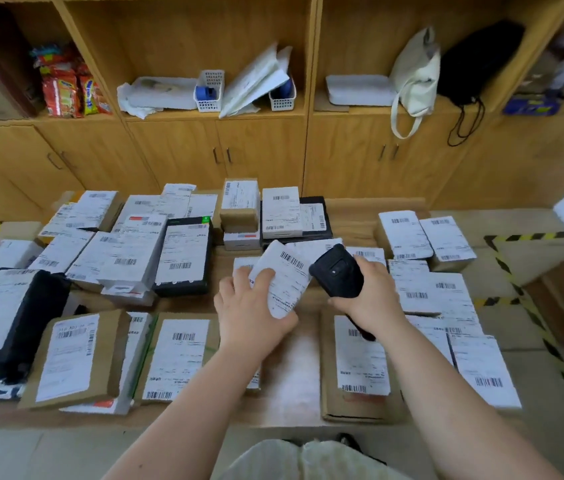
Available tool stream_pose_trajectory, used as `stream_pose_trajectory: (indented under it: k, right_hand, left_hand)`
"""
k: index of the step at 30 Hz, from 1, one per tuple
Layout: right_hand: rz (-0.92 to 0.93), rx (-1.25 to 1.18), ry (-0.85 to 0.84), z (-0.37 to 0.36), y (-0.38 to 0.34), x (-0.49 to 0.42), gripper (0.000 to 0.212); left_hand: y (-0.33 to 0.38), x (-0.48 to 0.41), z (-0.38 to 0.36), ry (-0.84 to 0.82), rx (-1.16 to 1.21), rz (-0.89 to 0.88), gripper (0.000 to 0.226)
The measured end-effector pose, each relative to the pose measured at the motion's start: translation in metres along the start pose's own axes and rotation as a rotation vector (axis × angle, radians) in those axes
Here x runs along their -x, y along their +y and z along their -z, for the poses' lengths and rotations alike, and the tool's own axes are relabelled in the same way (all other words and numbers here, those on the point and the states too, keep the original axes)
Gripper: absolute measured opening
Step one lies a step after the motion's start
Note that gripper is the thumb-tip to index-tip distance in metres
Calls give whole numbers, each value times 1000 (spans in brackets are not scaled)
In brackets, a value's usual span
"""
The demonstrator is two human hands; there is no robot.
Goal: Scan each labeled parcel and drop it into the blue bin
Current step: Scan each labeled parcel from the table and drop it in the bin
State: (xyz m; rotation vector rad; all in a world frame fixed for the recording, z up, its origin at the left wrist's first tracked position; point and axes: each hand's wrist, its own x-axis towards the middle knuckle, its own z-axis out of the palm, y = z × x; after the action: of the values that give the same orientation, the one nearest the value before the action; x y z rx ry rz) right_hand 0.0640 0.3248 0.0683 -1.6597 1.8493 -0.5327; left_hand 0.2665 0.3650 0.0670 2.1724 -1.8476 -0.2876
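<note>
Wooden table (294, 372) before cabinets (176, 150); left hand (249, 313) grips parcel (284, 277), right hand (374, 292) scanner (337, 273).

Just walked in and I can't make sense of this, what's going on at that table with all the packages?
A person is scanning parcels at a wooden table. The left hand holds a small white parcel tilted up, barcode showing. The right hand grips a black scanner aimed toward that label. Many other labeled parcels lie across the table. The blue bin is not in view.
</note>
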Motion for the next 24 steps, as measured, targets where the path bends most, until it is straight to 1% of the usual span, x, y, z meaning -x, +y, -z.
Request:
stream_pose_trajectory:
  k: [3, 6, 11, 12, 15, 20, 24]
  right_hand:
    - [-102, 49, 113, 15, 24, 19, 70]
    - [-247, 120, 202, 33, 54, 48, 71]
    - [-497, 60, 346, 59, 100, 118, 65]
    - [-550, 42, 378, 63, 108, 133, 67]
    - [-674, -30, 490, 78, 129, 180, 77]
    - [-837, -68, 656, 96, 170, 268, 84]
    - [-963, -94, 777, 109, 205, 345, 86]
  left_hand:
    - [21, -10, -16, -73, 74, -94, 75]
    - [49, -16, -38, -163, 160, -193, 75]
    - [112, -5, -66, -275, 179, -376, 77]
    - [125, 0, -70, -293, 186, -415, 77]
    - [164, 24, -80, -360, 212, -540, 76]
    - [227, 88, -95, -463, 328, -734, 73]
    - [272, 160, -104, -564, 414, -868, 71]
